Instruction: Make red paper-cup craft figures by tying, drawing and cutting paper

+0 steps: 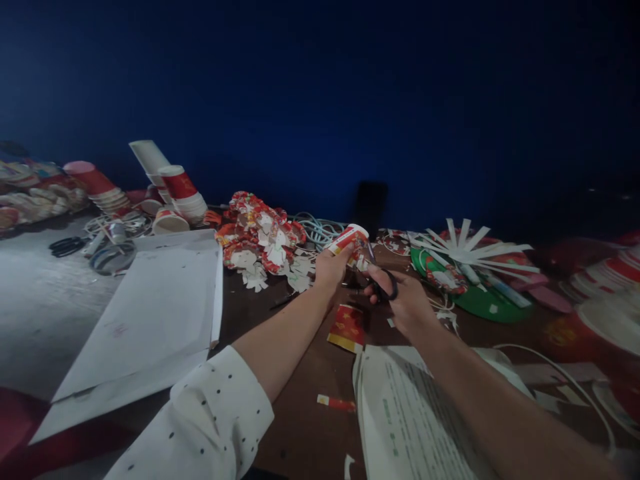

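Deep blue, plain background rises behind a brown tabletop (pixel 300 380) strewn with paper scraps. Near the middle, toward the far edge, a red-and-white printed paper cup (pixel 346 241) is held above the surface. The left hand (pixel 331 268) grips it from the near left, thumb laid along its side; the right hand (pixel 403 297) is closed round dark-handled scissors (pixel 393 285), fingers at the loops (how far the blades are parted, I cannot tell).

From the right hand, the cup lies far and to the left, just beyond the scissors, whose long axis slants the same way, from the handles near right to the tips at the cup's right side. The left hand is the nearer one, already touching the cup. The cup itself lies tipped, its pale rounded edge turned far and right and its long axis seemingly slanting from near left to far right, though fingers hide much of it and I cannot tell which end is the mouth. Near and below the hands is a flat red-and-gold paper piece (pixel 348 325); left of the cup sits a heap of cut red-and-white paper pieces (pixel 265 233)
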